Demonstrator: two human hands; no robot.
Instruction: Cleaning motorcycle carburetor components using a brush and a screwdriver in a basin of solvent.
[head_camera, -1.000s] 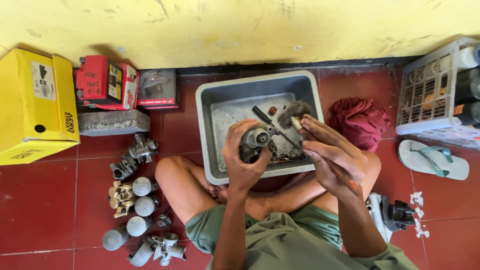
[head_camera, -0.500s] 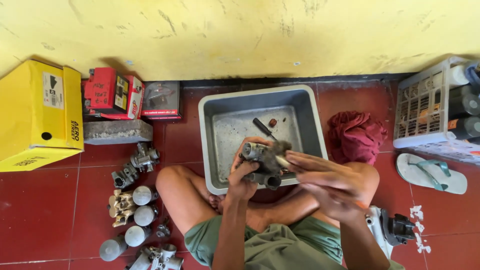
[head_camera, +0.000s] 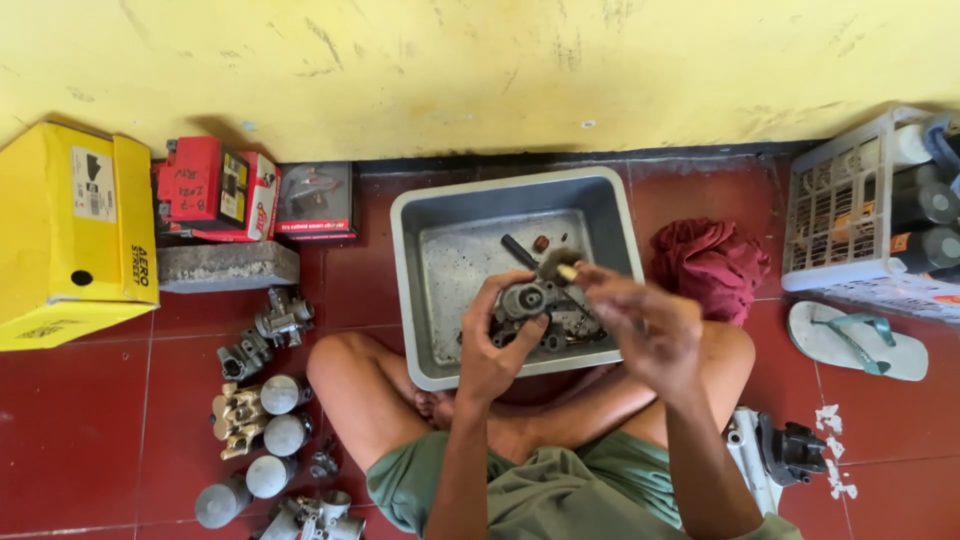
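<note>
We have a grimy carburetor body (head_camera: 535, 310) gripped in our left hand (head_camera: 495, 345), fingers curled under it and thumb across its side, so that its open face turns up toward us. It sits over the near half of the grey plastic tub (head_camera: 425, 250), presumably so that whatever dirt or fluid comes off falls into the tub and not onto the floor. Our right hand (head_camera: 650, 325) is closed in a pinch around a small brush (head_camera: 558, 266), bristle end at the top of the carburetor; the hand is blurred, so we cannot tell exactly how the fingers lie on the handle.

The tub rests on the red tile floor (head_camera: 80, 420) between our crossed legs and the yellow wall (head_camera: 480, 70), close enough to work over without reaching. Inside it we see a wet, dull bottom, a dark rod-like tool (head_camera: 518, 251) lying slantwise and a small reddish-brown piece (head_camera: 541, 243) just beside it.

To the right of the tub lies a crumpled dark-red rag (head_camera: 712, 265), and beyond it a white slatted basket (head_camera: 840, 200) holding spray cans (head_camera: 925, 205) laid on their sides. To our left, more carburetors and metal parts (head_camera: 262, 400) are clustered on the tiles. Against the wall stand a yellow carton (head_camera: 70, 230) and red boxes (head_camera: 215, 190).
</note>
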